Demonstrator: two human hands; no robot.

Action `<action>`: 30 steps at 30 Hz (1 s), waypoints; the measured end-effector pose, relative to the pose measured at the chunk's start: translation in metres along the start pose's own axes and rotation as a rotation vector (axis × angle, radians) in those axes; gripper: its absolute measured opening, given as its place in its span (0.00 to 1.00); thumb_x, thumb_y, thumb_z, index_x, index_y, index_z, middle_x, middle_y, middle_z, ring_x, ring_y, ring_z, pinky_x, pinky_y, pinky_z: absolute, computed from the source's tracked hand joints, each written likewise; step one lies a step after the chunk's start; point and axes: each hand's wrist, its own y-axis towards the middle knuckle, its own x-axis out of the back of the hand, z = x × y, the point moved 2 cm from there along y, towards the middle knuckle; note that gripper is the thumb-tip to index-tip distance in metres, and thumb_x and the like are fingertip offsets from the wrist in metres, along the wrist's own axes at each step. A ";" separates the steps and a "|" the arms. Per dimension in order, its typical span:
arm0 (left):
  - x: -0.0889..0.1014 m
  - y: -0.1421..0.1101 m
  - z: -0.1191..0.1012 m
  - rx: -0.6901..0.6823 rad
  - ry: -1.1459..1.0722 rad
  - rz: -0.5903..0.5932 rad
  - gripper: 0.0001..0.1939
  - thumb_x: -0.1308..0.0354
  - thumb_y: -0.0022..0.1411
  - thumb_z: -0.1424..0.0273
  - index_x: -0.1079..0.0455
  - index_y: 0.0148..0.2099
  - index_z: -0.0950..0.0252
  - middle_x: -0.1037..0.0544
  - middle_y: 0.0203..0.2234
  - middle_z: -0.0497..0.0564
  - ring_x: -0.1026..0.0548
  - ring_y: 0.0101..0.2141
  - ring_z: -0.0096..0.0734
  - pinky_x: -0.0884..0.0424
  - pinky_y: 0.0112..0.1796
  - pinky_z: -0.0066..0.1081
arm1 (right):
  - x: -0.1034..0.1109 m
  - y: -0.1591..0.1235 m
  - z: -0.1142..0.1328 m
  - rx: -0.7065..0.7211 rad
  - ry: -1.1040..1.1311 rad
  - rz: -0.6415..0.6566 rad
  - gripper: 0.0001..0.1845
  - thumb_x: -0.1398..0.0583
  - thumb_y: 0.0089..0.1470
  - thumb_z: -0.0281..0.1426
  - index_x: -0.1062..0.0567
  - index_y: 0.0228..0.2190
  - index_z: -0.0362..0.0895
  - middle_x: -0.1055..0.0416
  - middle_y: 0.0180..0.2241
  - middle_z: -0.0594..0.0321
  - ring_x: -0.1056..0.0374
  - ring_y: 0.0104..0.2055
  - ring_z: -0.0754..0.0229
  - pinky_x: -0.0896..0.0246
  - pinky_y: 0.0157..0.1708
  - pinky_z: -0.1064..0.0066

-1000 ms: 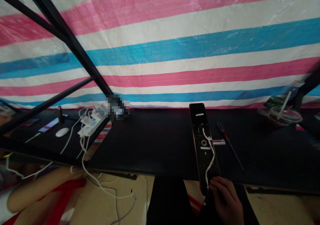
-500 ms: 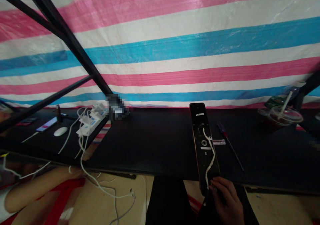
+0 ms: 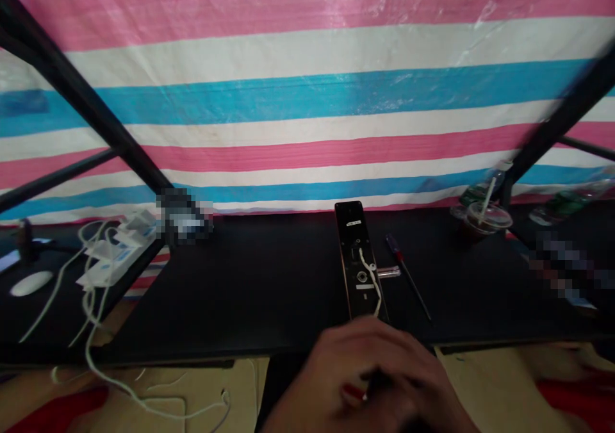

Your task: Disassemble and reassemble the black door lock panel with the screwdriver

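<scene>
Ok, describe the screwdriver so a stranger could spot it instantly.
Below the striped sheet is a black table, with a long dark panel near its middle. Right of that panel, the screwdriver slants toward the near edge. Unlike the clear piece between them, it has a thin dark shaft and red-and-purple handle.

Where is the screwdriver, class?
In the head view, the screwdriver lies on the black table, just right of the door-lock panel, left of the plastic cup.
</scene>
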 end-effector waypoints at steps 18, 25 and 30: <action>0.143 0.039 0.165 0.357 0.953 -0.564 0.13 0.41 0.64 0.68 0.21 0.49 0.62 0.22 0.43 0.55 0.28 0.46 0.45 0.31 0.51 0.42 | 0.052 0.148 -0.083 -0.384 -0.431 0.340 0.05 0.37 0.54 0.29 0.24 0.27 0.43 0.24 0.26 0.60 0.29 0.29 0.59 0.45 0.30 0.70; 0.141 0.046 0.162 0.281 0.843 -0.565 0.07 0.41 0.63 0.73 0.20 0.37 0.62 0.20 0.36 0.53 0.27 0.43 0.42 0.32 0.51 0.41 | 0.062 0.118 -0.081 -0.505 0.078 0.128 0.14 0.38 0.53 0.40 0.25 0.23 0.43 0.34 0.18 0.67 0.39 0.20 0.63 0.47 0.22 0.70; 0.126 0.039 0.135 0.252 0.633 -0.649 0.10 0.45 0.66 0.72 0.21 0.42 0.65 0.18 0.36 0.54 0.22 0.40 0.38 0.27 0.45 0.37 | 0.066 0.080 -0.037 -0.428 0.743 -0.372 0.16 0.30 0.50 0.43 0.24 0.32 0.45 0.27 0.26 0.64 0.31 0.25 0.62 0.35 0.23 0.71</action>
